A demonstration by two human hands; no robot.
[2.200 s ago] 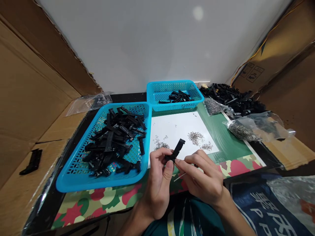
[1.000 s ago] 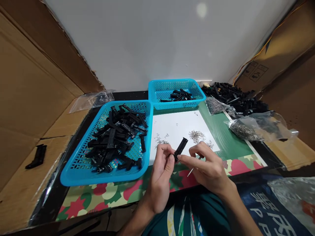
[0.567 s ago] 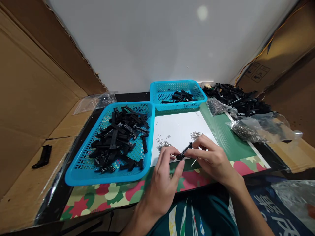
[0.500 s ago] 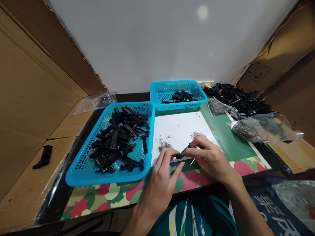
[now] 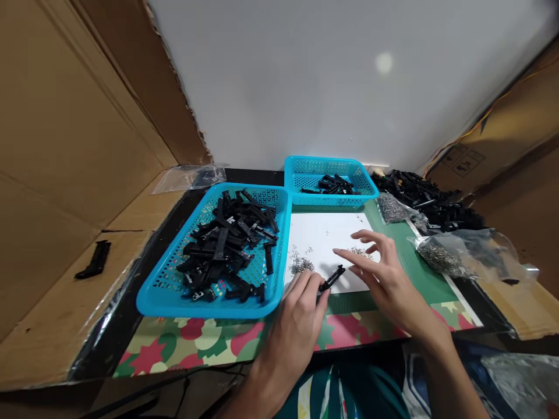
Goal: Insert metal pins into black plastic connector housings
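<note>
My left hand [image 5: 297,311] pinches one end of a slim black plastic part [image 5: 333,277], whose other end points up and to the right over the white sheet [image 5: 325,233]. To the right of that part hovers my right hand [image 5: 386,276], fingers spread, with nothing visible in them. Just past its fingertips lies a small heap of tiny metal pieces [image 5: 360,252], partly covered by the hand. A second heap of fine bent-wire pieces [image 5: 301,265] is spread on the sheet above my left hand.
A big blue basket [image 5: 146,299] of black parts stands at left, a smaller blue basket [image 5: 329,201] behind. Loose black parts [image 5: 437,201] pile up at back right, beside bags of metal pieces [image 5: 441,256] [image 5: 392,208]. One black part [image 5: 94,260] lies on cardboard at left.
My right hand has let go of the black part and moved right, its fingers opening. A thin pale stick seen by that hand earlier no longer shows. The view has shifted slightly.
</note>
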